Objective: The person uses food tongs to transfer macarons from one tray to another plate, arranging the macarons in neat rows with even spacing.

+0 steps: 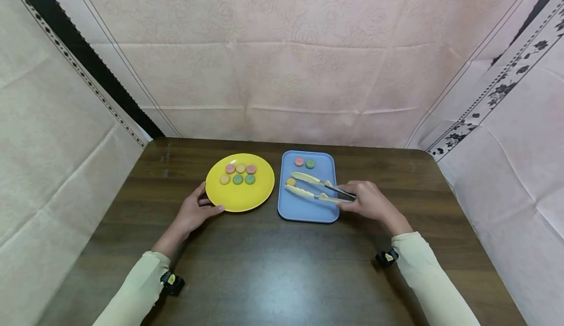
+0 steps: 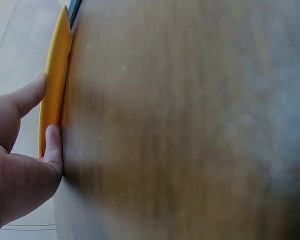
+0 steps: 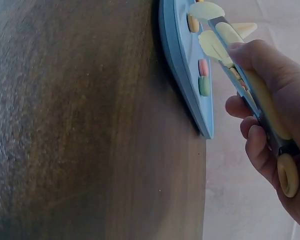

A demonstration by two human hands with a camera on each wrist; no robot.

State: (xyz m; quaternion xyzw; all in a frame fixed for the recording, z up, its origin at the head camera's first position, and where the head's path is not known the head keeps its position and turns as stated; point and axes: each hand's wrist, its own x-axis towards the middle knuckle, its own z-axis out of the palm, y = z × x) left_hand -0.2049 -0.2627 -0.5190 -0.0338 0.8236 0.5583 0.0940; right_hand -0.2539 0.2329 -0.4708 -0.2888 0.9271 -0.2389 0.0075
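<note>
My left hand touches the near left rim of a round yellow plate, thumb and fingers spread along the edge. In the left wrist view, thumb and a finger lie against the plate's side. Two rows of pink, yellow and green macarons sit on the plate. With my right hand I grip tongs with cream tips over a blue tray. The spread tips flank a yellow macaron. Behind it on the tray lie a pink macaron and a green macaron.
Plate and tray stand side by side near the far edge of a dark wooden table, with a narrow gap between them. Pale cloth hangs behind the table and on both sides. Each wrist carries a small black camera.
</note>
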